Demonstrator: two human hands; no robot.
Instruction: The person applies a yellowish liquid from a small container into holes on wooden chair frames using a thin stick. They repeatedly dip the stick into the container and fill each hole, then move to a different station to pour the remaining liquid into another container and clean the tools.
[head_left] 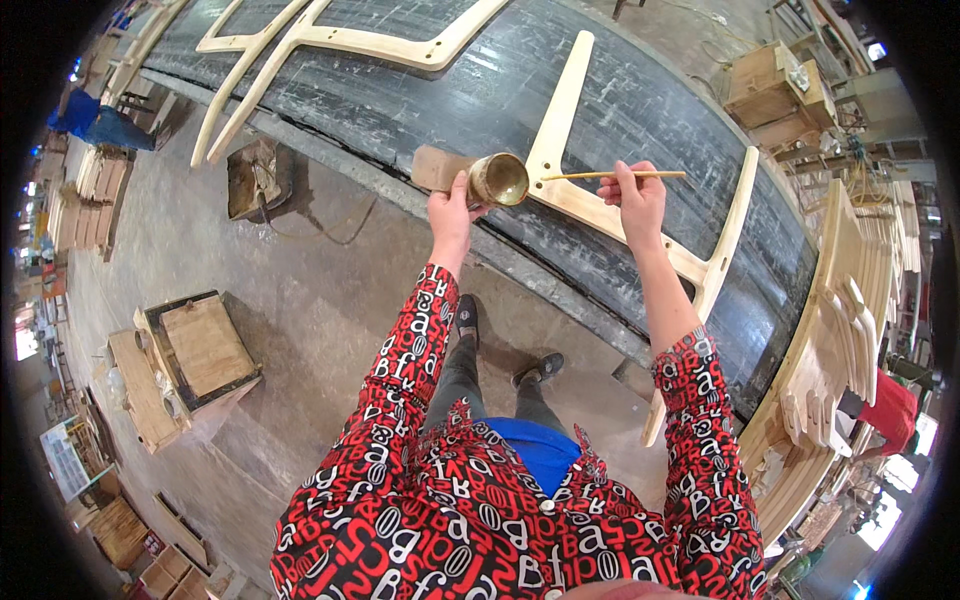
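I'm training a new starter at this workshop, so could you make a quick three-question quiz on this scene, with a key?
1. What does the right hand hold?
2. True or false: the left hand holds a cup.
3. Which lies on the dark bench beneath the right hand: A, a blue tray; B, a pale wooden frame; C, a coil of rope?

Key: 1, a thin stick; 2, true; 3, B.

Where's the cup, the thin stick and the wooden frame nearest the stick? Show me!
Cup (495,175), head view: on its inner wall.
Thin stick (661,174), head view: near its right end.
Wooden frame (590,208), head view: on its long crosspiece.
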